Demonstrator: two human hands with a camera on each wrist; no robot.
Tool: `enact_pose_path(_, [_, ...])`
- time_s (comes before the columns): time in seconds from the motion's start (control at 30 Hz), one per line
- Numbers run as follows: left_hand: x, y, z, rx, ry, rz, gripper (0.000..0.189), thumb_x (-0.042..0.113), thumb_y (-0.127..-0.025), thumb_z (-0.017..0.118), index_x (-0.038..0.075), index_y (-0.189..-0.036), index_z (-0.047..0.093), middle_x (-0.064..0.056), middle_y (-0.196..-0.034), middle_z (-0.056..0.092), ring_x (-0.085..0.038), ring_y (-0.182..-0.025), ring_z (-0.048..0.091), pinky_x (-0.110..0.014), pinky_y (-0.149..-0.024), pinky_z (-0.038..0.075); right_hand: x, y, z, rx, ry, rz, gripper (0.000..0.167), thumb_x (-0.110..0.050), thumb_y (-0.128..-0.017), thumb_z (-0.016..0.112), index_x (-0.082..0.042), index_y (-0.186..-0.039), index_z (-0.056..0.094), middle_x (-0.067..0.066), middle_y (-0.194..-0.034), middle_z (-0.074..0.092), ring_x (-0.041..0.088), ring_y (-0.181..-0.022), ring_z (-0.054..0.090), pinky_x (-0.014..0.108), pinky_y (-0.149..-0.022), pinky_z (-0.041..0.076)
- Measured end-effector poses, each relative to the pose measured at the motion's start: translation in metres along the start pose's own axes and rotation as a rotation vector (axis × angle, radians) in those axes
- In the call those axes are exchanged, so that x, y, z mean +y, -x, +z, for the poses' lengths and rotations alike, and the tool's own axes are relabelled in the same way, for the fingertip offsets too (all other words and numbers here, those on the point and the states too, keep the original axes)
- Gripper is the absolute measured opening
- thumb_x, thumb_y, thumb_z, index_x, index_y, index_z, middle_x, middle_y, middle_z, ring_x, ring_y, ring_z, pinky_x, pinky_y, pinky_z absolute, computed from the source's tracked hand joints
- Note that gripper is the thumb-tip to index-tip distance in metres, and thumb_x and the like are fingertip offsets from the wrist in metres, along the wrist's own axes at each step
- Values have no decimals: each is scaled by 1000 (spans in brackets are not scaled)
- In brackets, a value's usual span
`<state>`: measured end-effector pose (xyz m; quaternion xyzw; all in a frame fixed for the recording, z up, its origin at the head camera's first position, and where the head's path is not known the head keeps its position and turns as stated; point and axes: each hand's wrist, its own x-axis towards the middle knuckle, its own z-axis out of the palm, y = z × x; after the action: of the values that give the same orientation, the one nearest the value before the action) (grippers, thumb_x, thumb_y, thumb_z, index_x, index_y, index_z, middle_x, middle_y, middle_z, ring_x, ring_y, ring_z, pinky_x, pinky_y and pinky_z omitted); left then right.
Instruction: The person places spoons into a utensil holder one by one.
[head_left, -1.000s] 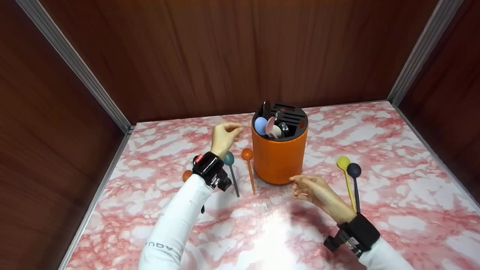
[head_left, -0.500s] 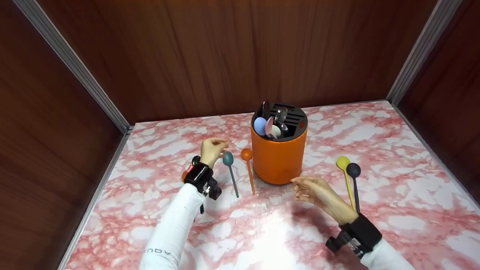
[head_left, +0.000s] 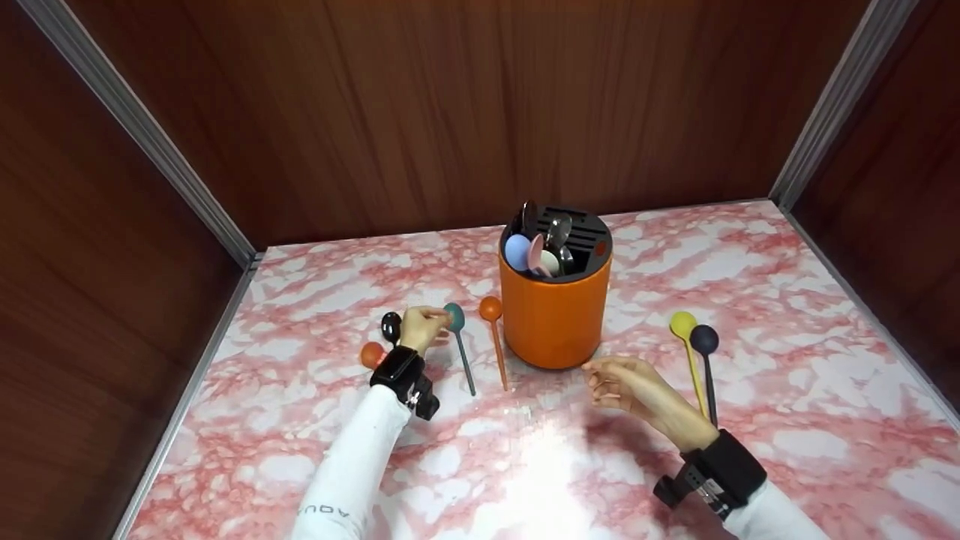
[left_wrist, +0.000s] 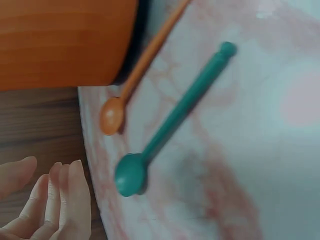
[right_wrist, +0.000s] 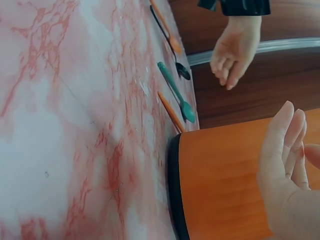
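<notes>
My left hand (head_left: pixel 424 328) holds nothing. In the head view its fingertips overlap the bowl of a teal spoon (head_left: pixel 461 349) lying on the table. The left wrist view shows the fingers (left_wrist: pixel 73 200) extended and the thumb apart from them, with the teal spoon (left_wrist: pixel 177 112) off to one side. The right wrist view has this hand (right_wrist: pixel 235 50) raised above the tabletop. My right hand (head_left: pixel 637 390) is empty, fingers loosely bent, close in front of the orange utensil holder (head_left: pixel 553 322). An orange spoon (head_left: pixel 495 337) lies between the teal spoon and the holder.
In the holder's black slotted top (head_left: pixel 585 259) stand several spoons, among them a blue one (head_left: pixel 517 253) and a pink one (head_left: pixel 535 253). A black spoon (head_left: pixel 391 327) and another orange spoon (head_left: pixel 372 355) lie left; a yellow (head_left: pixel 683 325) and a dark spoon (head_left: pixel 704 340) lie right.
My left hand has moved away from the holder's rim, left and toward me, to beside the teal spoon's bowl. A clear-looking spoon now stands free in the holder. My right hand is nearly still.
</notes>
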<state>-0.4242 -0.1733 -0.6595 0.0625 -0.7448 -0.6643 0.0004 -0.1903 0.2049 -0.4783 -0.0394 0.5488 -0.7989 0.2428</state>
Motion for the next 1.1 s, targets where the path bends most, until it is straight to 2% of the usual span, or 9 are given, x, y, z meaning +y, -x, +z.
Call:
enact_pose_path(0.07, [-51,-36,-5,-5,-13,-21,29,25,-67,88,13,-90,76,-11,-76,70,-29,-60,69,-40,-52,60,1,0,-1,-1,2,0,27,-10,-102,47,-11,-96,74,2,-83,63,11,-71,61,24,-71,57])
enact_pose_path(0.13, [-64,-39,-5,-1,-35,-25,29,24,-68,88,11,-92,76,-12,-76,70,-29,-60,69,-40,-51,60,2,1,-1,0,7,-1,27,-10,-103,47,-12,-95,74,2,-83,64,12,-72,61,24,-71,57])
enact_pose_path(0.27, [-7,25,4,48,-114,-23,22,9,-77,75,-2,-97,73,-16,-77,70,-28,-61,69,-37,-52,60,3,1,-2,14,15,9,26,-11,-102,49,-13,-95,74,2,-85,64,12,-73,62,24,-72,57])
enact_pose_path(0.37, [16,54,7,63,-120,-12,20,8,-77,72,-3,-93,73,-14,-74,69,-26,-58,68,-34,-49,59,4,1,-2,28,15,20,23,-11,-102,51,-12,-95,73,2,-84,64,12,-73,62,24,-71,57])
enact_pose_path(0.5, [32,76,7,39,-81,-9,16,8,-76,71,-2,-88,72,-12,-69,68,-21,-53,67,-29,-45,58,6,1,-3,40,12,31,21,-11,-101,51,-11,-96,72,2,-83,64,11,-72,62,24,-70,57])
enact_pose_path(0.63, [41,84,13,58,-88,-99,27,6,-82,68,-11,-102,67,-22,-83,69,-26,-62,69,-35,-53,61,9,1,-4,49,1,36,23,-10,-101,50,-11,-95,72,2,-82,63,11,-70,61,23,-68,57])
enact_pose_path(0.73, [40,85,18,80,-69,-131,27,5,-83,68,-12,-103,66,-23,-84,69,-27,-61,69,-36,-54,61,10,1,-6,54,-1,36,22,-10,-101,51,-11,-94,72,2,-82,63,12,-70,61,24,-68,58])
enact_pose_path(0.83, [22,74,21,73,-5,-79,16,3,-79,70,-8,-90,68,-18,-71,68,-23,-54,67,-32,-48,59,11,1,-8,50,-1,37,21,-10,-100,52,-12,-95,72,2,-83,64,11,-71,62,24,-69,58])
enact_pose_path(1.1, [-38,24,26,103,-38,-83,13,2,-77,70,-5,-86,64,-18,-67,66,-26,-54,67,-34,-48,59,13,3,-10,8,-27,21,24,-8,-101,49,-12,-96,72,1,-85,65,11,-75,62,26,-74,58])
